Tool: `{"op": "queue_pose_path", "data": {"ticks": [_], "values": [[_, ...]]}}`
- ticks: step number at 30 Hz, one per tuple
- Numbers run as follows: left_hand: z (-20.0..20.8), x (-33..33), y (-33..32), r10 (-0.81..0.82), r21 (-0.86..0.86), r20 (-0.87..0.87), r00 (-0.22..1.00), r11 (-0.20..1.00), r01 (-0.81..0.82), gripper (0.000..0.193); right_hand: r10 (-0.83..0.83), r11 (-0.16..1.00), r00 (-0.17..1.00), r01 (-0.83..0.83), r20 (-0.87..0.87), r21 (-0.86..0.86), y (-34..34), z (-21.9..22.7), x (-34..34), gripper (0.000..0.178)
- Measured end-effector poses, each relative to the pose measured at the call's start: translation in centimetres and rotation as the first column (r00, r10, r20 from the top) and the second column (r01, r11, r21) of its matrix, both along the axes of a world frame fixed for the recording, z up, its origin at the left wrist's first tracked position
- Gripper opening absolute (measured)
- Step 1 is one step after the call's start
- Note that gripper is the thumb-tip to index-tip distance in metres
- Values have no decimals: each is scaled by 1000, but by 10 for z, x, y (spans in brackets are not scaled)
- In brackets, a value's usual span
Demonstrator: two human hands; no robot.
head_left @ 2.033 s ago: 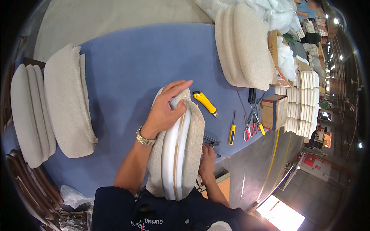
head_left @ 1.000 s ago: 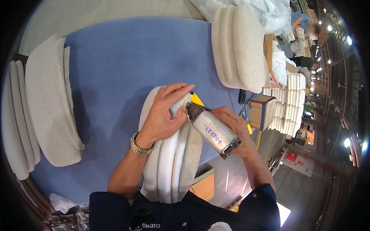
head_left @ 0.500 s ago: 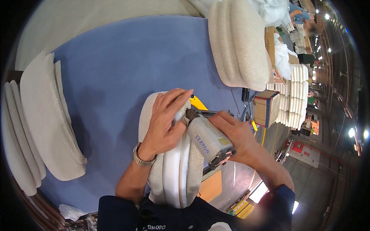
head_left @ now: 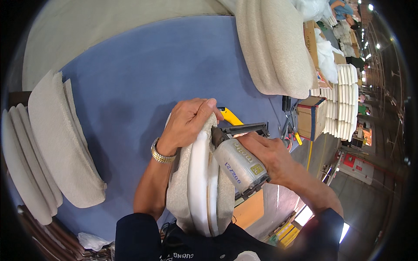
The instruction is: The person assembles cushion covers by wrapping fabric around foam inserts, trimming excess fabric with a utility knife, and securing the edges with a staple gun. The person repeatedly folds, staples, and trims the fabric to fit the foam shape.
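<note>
In my right hand (head_left: 272, 156) is a silver pneumatic staple gun (head_left: 241, 167), its dark nose against the far end of an upholstered pad. The pad stands on edge close to my body, with white padding (head_left: 198, 187) and a thin board edge exposed between flaps of beige fabric (head_left: 178, 198). My left hand (head_left: 187, 122), with a metal watch on the wrist, is closed over the fabric at the pad's far end, thumb and fingers pinching it beside the gun's nose. A yellow-handled tool (head_left: 230, 116) lies just beyond the pad, partly covered by my fingers.
Beige covered pads lie stacked at the left (head_left: 65, 148) and far right (head_left: 274, 48) of the blue table (head_left: 130, 65). Scissors (head_left: 286, 129) and a small box (head_left: 311, 117) are at the right edge. White pads (head_left: 344, 104) are piled behind; a person (head_left: 342, 11) is in the background.
My left hand has shifted slightly up and its fingers have curled tighter over the fabric end. The staple gun has moved a little down and right with my right hand; the view has shifted slightly.
</note>
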State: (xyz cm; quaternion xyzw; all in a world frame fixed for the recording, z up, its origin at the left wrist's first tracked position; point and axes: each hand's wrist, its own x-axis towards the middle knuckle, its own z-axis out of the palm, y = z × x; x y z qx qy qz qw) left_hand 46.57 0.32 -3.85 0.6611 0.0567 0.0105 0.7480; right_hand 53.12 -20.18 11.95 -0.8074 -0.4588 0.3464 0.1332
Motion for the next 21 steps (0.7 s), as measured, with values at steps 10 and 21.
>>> {"op": "queue_pose_path", "data": {"ticks": [10, 21], "values": [[-2, -1, -2, 55, -40, 30, 998, 998, -54, 54, -59, 998, 998, 59, -9, 34, 10, 1, -2, 84], [-7, -1, -3, 64, 5, 63, 996, 998, -64, 53, 1, 998, 999, 2, 50, -59, 16, 8, 3, 79]]}}
